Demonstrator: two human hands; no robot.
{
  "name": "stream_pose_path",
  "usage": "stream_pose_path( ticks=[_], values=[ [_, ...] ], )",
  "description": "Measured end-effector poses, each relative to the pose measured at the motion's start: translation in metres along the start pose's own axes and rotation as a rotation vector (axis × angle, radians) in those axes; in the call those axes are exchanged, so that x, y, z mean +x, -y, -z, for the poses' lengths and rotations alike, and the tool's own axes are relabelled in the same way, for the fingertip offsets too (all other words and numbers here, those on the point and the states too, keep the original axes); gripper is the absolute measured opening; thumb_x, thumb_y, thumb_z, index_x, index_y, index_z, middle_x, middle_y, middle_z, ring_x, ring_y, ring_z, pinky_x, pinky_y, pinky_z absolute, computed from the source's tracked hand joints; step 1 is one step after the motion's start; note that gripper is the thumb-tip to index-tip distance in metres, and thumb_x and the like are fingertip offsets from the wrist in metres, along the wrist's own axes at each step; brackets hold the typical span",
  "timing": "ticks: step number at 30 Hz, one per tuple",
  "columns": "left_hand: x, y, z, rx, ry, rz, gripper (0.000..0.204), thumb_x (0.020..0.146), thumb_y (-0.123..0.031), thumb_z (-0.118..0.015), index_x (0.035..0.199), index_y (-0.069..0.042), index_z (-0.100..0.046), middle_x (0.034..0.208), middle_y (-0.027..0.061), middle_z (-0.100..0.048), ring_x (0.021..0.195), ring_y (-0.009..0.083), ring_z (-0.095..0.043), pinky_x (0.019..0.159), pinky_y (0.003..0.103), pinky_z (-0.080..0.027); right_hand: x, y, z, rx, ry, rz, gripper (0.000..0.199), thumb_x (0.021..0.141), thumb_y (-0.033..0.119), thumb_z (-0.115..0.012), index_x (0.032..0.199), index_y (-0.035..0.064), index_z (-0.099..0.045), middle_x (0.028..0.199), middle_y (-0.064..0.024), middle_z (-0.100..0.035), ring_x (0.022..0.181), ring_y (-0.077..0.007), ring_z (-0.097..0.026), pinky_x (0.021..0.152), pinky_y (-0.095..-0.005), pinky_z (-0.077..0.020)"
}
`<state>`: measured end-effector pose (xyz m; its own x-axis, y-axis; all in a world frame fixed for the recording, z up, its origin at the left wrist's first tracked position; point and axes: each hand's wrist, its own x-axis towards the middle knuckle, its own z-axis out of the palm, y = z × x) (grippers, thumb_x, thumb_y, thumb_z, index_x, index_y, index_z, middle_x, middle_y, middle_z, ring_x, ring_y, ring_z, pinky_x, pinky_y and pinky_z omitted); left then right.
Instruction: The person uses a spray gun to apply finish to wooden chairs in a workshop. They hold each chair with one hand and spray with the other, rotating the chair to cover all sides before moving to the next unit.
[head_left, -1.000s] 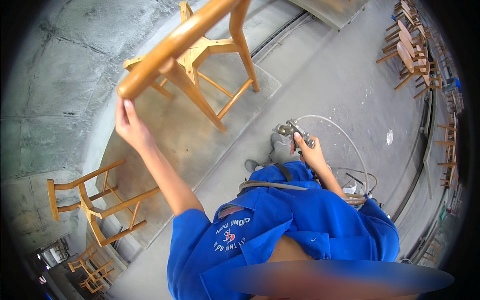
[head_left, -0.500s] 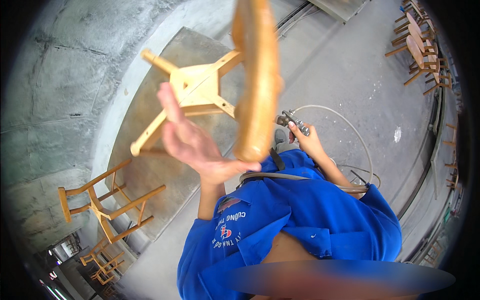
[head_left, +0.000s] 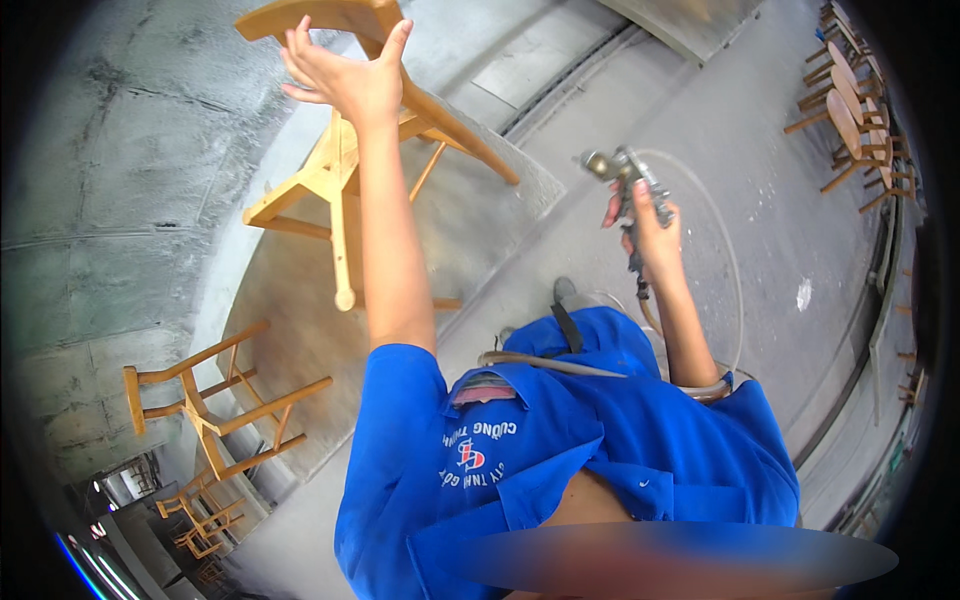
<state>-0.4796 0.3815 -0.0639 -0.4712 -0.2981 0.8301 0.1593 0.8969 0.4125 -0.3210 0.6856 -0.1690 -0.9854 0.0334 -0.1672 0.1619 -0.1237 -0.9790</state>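
My left hand (head_left: 352, 88) is stretched far forward with its fingers spread. It overlaps the curved backrest of a light wooden chair frame (head_left: 320, 175); whether it touches the wood I cannot tell. The frame stands tilted in view, its legs spread out, partly hidden behind my left forearm. In my right hand (head_left: 657, 235) is a metal spray gun (head_left: 630, 168), held up in front of me and to the right, its nozzle end toward the chair frame. A pale hose (head_left: 735, 270) loops from the gun's side back toward my right elbow.
Another wooden chair frame (head_left: 205, 405) stands at the left, with more frames (head_left: 200, 515) beyond it at the lower left. A row of wooden chairs (head_left: 850, 125) lines the far right. A grey wall (head_left: 120, 190) curves along the left. Low grey board (head_left: 480, 240) lies under the near frame.
The chair frame has turned and now sits farther away, its backrest at the upper left. My left hand has reached forward. My right hand has raised the spray gun forward and right.
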Motion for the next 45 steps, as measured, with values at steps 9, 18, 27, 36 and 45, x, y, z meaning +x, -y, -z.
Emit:
stream_pose_path(
  ticks=[9,18,27,36,45],
  values=[
    [-0.17,0.05,0.042,-0.289,0.401,0.326,0.042,0.08,-0.02,-0.079,0.115,-0.002,-0.063,0.116,0.0135,-0.064,0.115,0.0296,-0.056,0.103,0.043,-0.041,0.025,0.09,-0.011,0.183,0.084,0.414,0.059,0.1,0.053,-0.05,0.11,-0.0044,-0.059,0.077,-0.0074,-0.06,0.07,-0.0151,-0.063,0.04,-0.0198,-0.0333],
    [-0.365,0.011,0.245,-0.557,0.965,1.17,0.043,0.098,-0.038,-0.061,0.116,0.0,-0.064,0.095,0.0075,-0.07,0.091,0.0142,-0.065,0.084,0.029,-0.049,0.065,0.049,-0.028,0.725,0.324,0.077,0.065,0.099,0.06,-0.043,0.105,-0.0024,-0.059,0.072,-0.007,-0.059,0.064,-0.0169,-0.062,0.037,-0.0204,-0.033],
    [-0.362,-0.049,0.281,-0.612,0.805,1.158,0.061,0.091,-0.06,-0.059,0.1,0.0,-0.063,0.081,0.002,-0.058,0.076,0.0094,-0.055,0.07,0.028,-0.055,0.152,-0.118,-0.055,0.344,-0.034,-0.394,0.05,0.097,0.053,-0.054,0.097,0.0039,-0.061,0.069,-0.0058,-0.061,0.058,-0.015,-0.063,0.039,-0.0237,-0.0325],
    [-0.338,-0.056,0.264,-0.347,0.845,1.297,0.032,0.097,-0.032,-0.062,0.095,0.001,-0.064,0.083,0.0024,-0.064,0.078,0.0085,-0.055,0.07,0.025,-0.049,0.174,-0.246,-0.009,0.031,-0.245,-0.472,0.042,0.092,0.049,-0.064,0.087,0.0078,-0.063,0.064,-0.0023,-0.06,0.052,-0.013,-0.061,0.039,-0.0244,-0.0315],
    [-0.327,-0.041,0.265,-0.541,0.98,1.293,0.024,0.092,-0.023,-0.069,0.093,0.0,-0.064,0.082,0.0016,-0.064,0.079,0.0094,-0.057,0.071,0.026,-0.047,0.101,-0.175,-0.07,-0.221,0.192,-0.223,0.041,0.09,0.04,-0.07,0.079,0.001,-0.066,0.06,-0.0017,-0.058,0.054,-0.0094,-0.056,0.052,-0.0263,-0.0435]
  ],
)
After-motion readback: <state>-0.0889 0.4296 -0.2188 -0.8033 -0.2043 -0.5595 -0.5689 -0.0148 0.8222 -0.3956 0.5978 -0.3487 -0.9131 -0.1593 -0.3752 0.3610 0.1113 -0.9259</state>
